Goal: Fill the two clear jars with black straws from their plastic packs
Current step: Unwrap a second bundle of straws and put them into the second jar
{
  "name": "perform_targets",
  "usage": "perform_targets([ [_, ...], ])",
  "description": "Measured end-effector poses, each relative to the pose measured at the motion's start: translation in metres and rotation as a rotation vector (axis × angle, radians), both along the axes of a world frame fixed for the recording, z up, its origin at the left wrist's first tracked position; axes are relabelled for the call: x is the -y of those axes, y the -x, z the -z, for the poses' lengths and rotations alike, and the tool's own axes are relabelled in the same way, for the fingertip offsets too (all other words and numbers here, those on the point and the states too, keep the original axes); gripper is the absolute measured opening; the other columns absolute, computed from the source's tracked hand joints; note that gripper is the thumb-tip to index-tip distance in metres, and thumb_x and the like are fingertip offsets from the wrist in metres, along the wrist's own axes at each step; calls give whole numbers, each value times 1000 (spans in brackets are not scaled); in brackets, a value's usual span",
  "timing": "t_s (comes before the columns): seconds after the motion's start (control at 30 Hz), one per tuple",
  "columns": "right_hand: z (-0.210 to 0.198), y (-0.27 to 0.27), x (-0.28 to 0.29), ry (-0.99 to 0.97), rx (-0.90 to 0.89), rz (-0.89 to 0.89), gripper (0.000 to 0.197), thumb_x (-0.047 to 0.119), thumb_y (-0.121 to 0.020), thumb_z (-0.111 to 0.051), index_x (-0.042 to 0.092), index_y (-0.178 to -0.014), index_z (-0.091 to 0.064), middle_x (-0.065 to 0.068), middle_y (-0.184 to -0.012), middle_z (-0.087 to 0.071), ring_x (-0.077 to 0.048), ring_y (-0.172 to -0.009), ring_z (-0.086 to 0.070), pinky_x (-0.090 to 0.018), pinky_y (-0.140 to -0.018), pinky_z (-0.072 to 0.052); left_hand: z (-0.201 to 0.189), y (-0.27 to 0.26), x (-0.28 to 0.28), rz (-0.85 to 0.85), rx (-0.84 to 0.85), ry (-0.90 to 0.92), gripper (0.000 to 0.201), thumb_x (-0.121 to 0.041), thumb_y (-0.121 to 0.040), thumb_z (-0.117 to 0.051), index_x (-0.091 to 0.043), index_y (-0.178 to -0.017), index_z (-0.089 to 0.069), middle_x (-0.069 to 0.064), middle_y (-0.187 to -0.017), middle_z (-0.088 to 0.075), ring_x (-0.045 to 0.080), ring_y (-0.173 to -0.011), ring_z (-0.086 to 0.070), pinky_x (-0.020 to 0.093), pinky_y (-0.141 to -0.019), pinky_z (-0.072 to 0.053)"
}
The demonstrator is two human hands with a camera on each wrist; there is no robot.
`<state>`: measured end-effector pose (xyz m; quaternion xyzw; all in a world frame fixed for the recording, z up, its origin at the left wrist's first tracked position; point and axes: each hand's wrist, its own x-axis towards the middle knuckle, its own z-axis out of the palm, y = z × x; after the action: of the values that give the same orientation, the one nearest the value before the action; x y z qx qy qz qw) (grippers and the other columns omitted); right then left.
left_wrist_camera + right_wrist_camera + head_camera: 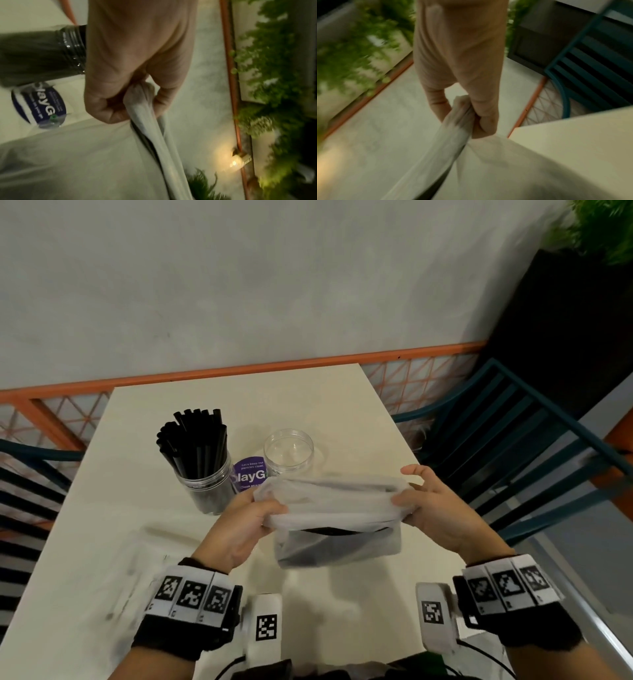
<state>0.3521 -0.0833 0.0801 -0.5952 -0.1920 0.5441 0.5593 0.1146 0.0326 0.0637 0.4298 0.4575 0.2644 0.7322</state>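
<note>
**Straw pack held open above the bench**

Head view: left hand (239,529) and right hand (435,515) both raised over the middle of the cream rectangular bench (85,542), each gripping one end of the bunched mouth of a translucent white plastic pack (329,508). Left fingers curled round the pack's left end; right thumb and fingers pinching its right end, index finger raised. Dark black straws (329,531) showing inside the pack, just under the stretched opening. Nearer the far edge, toward the left, a clear ribbed plastic jar crammed with upright black straws (202,470). Beside it, to the right, a second clear plastic jar (288,451), nothing inside. Between the two jars, a round purple sticker with white lettering (248,474), flat on the bench. Teal slatted chairs (513,446) off the left and right edges.

Left wrist view: blurred; left hand (137,67) closed round gathered plastic of the pack (147,121), thumb pressed against the fold. Filled jar's threaded neck (72,48) and purple sticker (42,106) behind the hand.

Right wrist view: blurred; right hand (462,67) pinching the pack's bunched film (453,128) between thumb and fingers, bench corner (573,142) below right.
</note>
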Motion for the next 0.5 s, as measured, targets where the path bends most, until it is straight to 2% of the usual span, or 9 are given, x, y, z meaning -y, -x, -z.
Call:
perform_targets([
  [0.07,4,6,-1,47,185,45,33,-8,-86,-52,17,-105,-42,-12,-90,-47,-26,-83,-49,-39,-72,-46,7,-4,0,-101,-159,-97,15,4,-80,-50,-8,-86,-57,9,-89,-59,20,-81,-54,30,-70,-45],
  [0.13,9,6,-2,59,344,85,26,0,-88,-55,12,-107,-43,-8,-84,-49,-24,-79,-50,-38,-71,-47,14,-2,-1,-164,-361,-281,7,-4,-80,-55,-8,-81,-50,7,-85,-52,22,-80,-49,27,-64,-40],
  [0.2,12,3,0,65,502,111,21,8,-87,-61,9,-103,-48,-7,-86,-52,-25,-78,-54,-35,-66,-51,16,4,1,-161,-584,-487,17,-9,-75,-64,-7,-85,-50,6,-89,-52,23,-82,-50,25,-63,-36],
  [0.27,15,-2,3,116,678,121,19,17,-84,-67,9,-97,-56,-4,-87,-56,-25,-77,-59,-34,-66,-55,12,9,3,-124,-663,-587,17,-12,-73,-67,-5,-83,-56,7,-83,-58,23,-78,-53,24,-58,-37],
  [0.33,17,-6,7,190,853,104,17,27,-82,-69,13,-89,-62,-2,-85,-61,-24,-75,-61,-36,-69,-53,12,11,4,-59,-618,-589,15,-16,-73,-71,-4,-76,-62,8,-72,-63,20,-70,-56,23,-59,-42],
  [0.37,18,-7,8,206,873,89,15,28,-83,-68,14,-87,-64,-2,-83,-63,-24,-74,-61,-37,-70,-52,12,11,4,-27,-540,-552,17,-17,-73,-73,-3,-75,-65,10,-71,-66,19,-68,-58,25,-63,-47],
  [0.43,21,-5,9,186,787,38,9,23,-86,-64,13,-87,-66,-4,-82,-68,-24,-74,-63,-35,-70,-55,13,7,6,12,-315,-400,17,-16,-76,-72,0,-77,-68,13,-76,-71,20,-73,-65,26,-69,-55],
  [0.5,22,1,6,129,619,-28,5,13,-88,-62,12,-87,-67,-8,-85,-71,-27,-81,-66,-34,-72,-57,13,0,9,47,-149,-216,18,-15,-82,-64,2,-81,-68,10,-77,-72,19,-75,-66,21,-67,-57],
])
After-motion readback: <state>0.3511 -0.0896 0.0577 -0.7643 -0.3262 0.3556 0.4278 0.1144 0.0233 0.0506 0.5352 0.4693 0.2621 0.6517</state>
